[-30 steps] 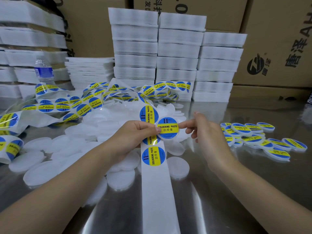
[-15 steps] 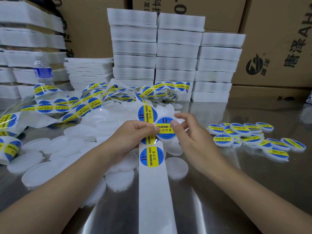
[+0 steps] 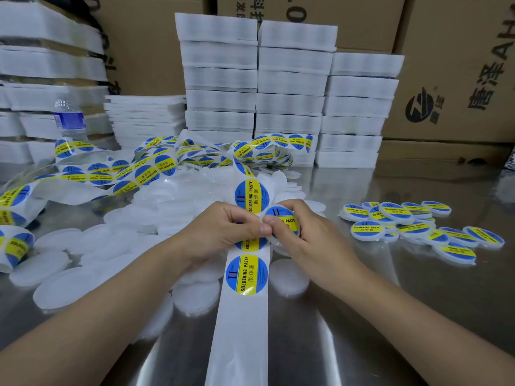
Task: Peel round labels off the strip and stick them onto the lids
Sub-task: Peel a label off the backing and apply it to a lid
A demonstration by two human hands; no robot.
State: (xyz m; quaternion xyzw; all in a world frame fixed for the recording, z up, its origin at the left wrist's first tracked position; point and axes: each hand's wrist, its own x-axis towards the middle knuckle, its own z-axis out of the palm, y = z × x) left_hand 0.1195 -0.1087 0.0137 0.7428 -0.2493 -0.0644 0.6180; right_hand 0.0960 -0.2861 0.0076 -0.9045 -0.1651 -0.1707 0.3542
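Observation:
A white backing strip with round blue-and-yellow "soldering paste" labels runs from the bottom edge up between my hands. My left hand is closed on the strip, and its thumb tip touches the left rim of a white lid. That lid carries a label and sits in the curled fingers of my right hand, just right of the strip. One full label lies on the strip below my hands and another label above them. My fingers hide the lid's lower edge.
Several labelled lids lie in a heap on the steel table to the right. Blank white lids are spread left and under my hands. The loose strip tangle, a water bottle, white tray stacks and cardboard boxes stand behind.
My right hand moved in from the right and closed around the labelled lid, which my left hand alone held before. The lid has turned slightly and shifted a little right.

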